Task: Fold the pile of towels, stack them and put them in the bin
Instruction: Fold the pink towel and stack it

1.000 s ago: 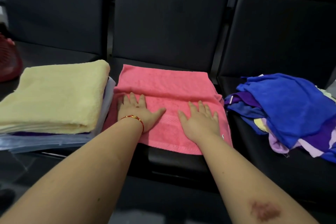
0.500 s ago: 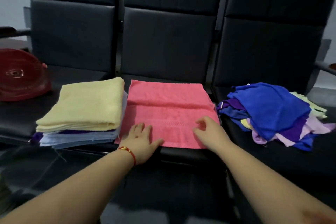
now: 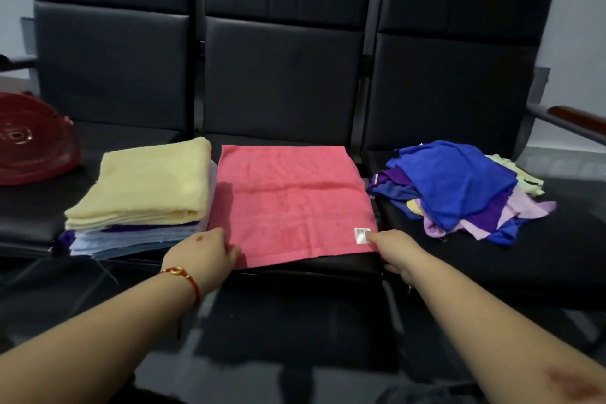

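The pink towel (image 3: 292,203) lies flat on the middle seat (image 3: 328,267) of a row of black chairs, its near edge at the seat's front lip and a white label (image 3: 362,235) at its near right corner. The left hand (image 3: 205,254) grips the towel's near left corner, fingers curled over the edge. The right hand (image 3: 398,251) pinches the near right corner just beside the label. Left of the pink towel, touching its side, sits a folded stack (image 3: 144,197) topped by a yellow towel, with pale blue and purple ones beneath. Right of the pink towel, on the next seat, lies the unfolded pile (image 3: 459,187), blue on top. Far left of the stack rests a red bin (image 3: 32,141), tipped on its side.
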The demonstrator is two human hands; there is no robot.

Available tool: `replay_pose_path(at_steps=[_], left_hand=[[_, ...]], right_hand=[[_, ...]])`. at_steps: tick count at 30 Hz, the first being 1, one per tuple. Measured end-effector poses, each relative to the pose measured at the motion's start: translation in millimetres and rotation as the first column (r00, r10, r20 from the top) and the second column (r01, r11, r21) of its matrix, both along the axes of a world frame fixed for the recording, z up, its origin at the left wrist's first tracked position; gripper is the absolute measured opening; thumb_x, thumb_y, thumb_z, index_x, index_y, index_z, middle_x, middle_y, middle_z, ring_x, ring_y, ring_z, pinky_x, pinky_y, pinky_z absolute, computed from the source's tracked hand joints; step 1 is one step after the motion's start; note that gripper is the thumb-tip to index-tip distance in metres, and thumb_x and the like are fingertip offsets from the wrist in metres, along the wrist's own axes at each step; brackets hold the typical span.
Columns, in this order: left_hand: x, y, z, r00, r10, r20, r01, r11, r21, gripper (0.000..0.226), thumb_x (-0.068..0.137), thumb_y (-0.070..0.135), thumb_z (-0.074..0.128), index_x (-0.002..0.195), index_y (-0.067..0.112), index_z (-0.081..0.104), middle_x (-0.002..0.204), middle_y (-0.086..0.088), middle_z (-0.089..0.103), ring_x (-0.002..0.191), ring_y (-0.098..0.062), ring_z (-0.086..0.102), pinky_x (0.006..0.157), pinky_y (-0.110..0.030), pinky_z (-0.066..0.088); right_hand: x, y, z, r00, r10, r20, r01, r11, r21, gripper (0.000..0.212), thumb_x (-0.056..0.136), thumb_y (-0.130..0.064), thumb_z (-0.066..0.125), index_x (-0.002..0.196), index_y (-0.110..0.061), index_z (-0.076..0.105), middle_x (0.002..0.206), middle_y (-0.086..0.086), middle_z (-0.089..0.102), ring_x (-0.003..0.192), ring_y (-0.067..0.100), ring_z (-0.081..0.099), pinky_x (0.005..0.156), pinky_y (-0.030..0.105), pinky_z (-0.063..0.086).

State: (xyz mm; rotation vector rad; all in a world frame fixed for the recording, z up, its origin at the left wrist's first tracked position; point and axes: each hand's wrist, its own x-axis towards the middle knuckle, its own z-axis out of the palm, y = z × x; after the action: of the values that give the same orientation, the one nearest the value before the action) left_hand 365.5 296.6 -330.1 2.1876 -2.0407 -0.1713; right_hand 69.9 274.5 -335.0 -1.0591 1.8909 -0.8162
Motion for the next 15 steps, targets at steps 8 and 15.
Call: replay_pose_path(at_steps=[8, 15], left_hand=[[85, -14, -7, 0.983, 0.174, -0.066, -0.162, 0.973, 0.163, 0.071, 0.080, 0.072, 0.042, 0.118, 0.017, 0.065, 0.123, -0.010, 0.064, 0.111, -0.025, 0.059, 0.093, -0.031, 0.045], [98, -21, -19, 0.982, 0.187, -0.012, -0.185, 0.980, 0.066, 0.055, 0.094, 0.054, 0.038, 0.115, 0.012, 0.065, 0.121, -0.016, 0.063, 0.111, -0.029, 0.058, 0.091, -0.034, 0.045]], right_hand=[[1, -11, -4, 0.995, 0.062, -0.083, -0.066, 0.997, -0.047, 0.039, 0.090, -0.030, 0.059, 0.118, -0.003, 0.061, 0.108, 0.013, 0.062, 0.094, 0.026, 0.057, 0.077, 0.031, 0.041], [3, -16, -8, 0.986, 0.064, -0.157, -0.058, 0.997, 0.042, 0.059, 0.087, -0.036, 0.064, 0.129, 0.003, 0.052, 0.122, 0.020, 0.059, 0.103, 0.033, 0.059, 0.081, 0.035, 0.047]])
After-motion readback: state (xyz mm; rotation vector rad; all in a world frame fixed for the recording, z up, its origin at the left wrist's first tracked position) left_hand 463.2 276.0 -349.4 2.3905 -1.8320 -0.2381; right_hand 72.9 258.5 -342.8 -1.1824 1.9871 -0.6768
